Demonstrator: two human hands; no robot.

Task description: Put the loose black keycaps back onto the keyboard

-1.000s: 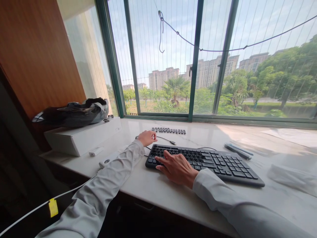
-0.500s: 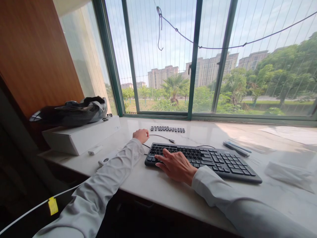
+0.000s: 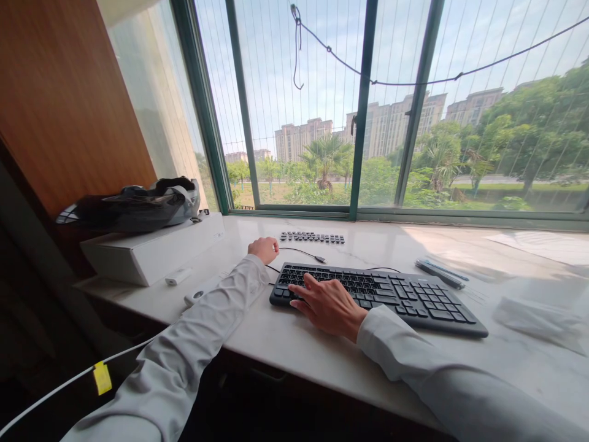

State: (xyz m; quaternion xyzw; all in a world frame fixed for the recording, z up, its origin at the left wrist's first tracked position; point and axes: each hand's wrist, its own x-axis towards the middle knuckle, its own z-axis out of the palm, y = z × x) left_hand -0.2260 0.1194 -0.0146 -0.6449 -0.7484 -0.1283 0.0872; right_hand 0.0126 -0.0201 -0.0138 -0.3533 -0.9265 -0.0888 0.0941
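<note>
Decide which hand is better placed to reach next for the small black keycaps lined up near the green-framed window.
Probably the left hand: it is nearer the keycaps, with the right hand farther back, over the long black keyboard. Whether the left holds something is unclear.

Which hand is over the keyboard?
The right hand: it is over the keyboard, while the left hand is off it, left of the plug.

I see the black keyboard (image 3: 430,305) flat behind the counter's (image 3: 276,344) front edge, sockets (image 3: 363,283) exposed; keycaps (image 3: 313,237) rowed near the back.
</note>
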